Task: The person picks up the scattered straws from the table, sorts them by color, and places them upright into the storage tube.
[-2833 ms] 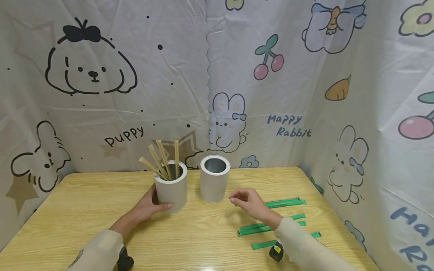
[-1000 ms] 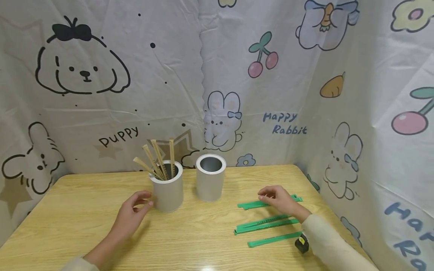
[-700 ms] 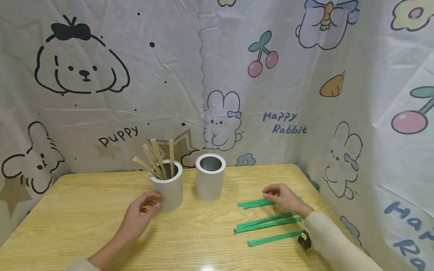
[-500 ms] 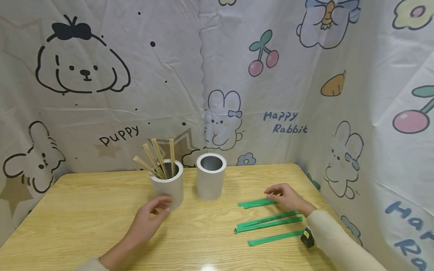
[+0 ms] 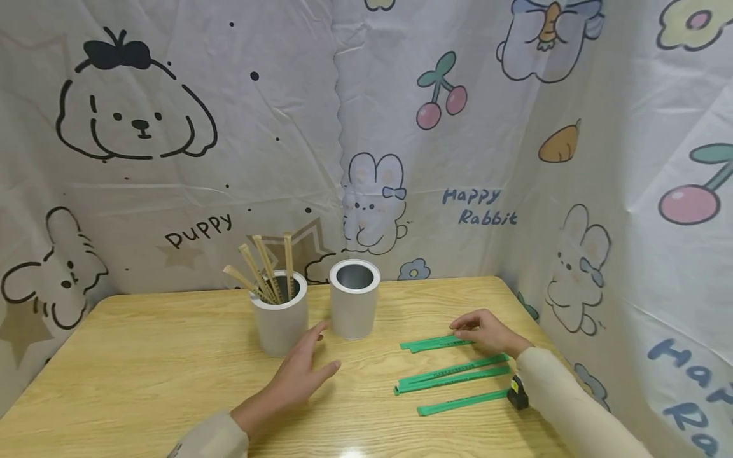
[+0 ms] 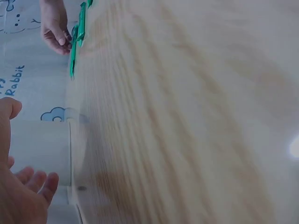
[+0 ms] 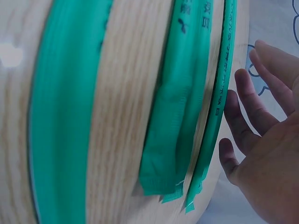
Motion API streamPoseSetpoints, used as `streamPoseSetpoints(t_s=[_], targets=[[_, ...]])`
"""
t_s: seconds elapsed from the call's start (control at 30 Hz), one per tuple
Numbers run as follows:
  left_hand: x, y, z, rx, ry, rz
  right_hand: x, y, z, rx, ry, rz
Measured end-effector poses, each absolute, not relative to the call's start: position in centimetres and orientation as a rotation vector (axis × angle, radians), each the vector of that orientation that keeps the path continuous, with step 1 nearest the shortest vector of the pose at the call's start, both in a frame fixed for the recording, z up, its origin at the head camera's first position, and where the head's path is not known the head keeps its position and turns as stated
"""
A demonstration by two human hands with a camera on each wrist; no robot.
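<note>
Because a cup's (image 5: pixel 280 327) rim is propping them, the tan sticks (image 5: pixel 255 268) are leaning beyond the left grip (image 5: pixel 292 374), spread and empty, while the right grip (image 5: pixel 485 332), loosely curved, nothing visibly pinched, is hovering at green packets (image 5: pixel 432 345).

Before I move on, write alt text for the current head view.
A person's right hand is at slim green packets on a wood-grain table; their left hand, fingers extended, is near two pale canisters, one containing four tan packets.

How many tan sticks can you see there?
4 in view, all in the left pot: the first stick leans furthest left, the second and third lean less, the fourth stands nearly upright. More could be hidden inside.
</note>
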State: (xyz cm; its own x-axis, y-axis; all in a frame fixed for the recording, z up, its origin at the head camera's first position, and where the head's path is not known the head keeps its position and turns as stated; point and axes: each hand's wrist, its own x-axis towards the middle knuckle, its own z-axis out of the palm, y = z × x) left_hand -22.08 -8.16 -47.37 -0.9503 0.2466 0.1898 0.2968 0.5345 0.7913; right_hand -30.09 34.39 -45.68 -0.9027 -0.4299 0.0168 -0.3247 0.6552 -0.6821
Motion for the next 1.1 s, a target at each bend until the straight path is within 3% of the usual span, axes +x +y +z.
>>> streamPoseSetpoints(t_s=[0.33,1.1], targets=[[-24.4,-5.9,-48.3,-0.355,-2.669,-1.589,-30.7,35.2,-46.1,-0.568,2.685,-1.087],[-28.6,-2.9,-49.1,-0.065,-2.59,-1.508,-31.2,34.9,-46.5,-0.577,2.617,-1.096]])
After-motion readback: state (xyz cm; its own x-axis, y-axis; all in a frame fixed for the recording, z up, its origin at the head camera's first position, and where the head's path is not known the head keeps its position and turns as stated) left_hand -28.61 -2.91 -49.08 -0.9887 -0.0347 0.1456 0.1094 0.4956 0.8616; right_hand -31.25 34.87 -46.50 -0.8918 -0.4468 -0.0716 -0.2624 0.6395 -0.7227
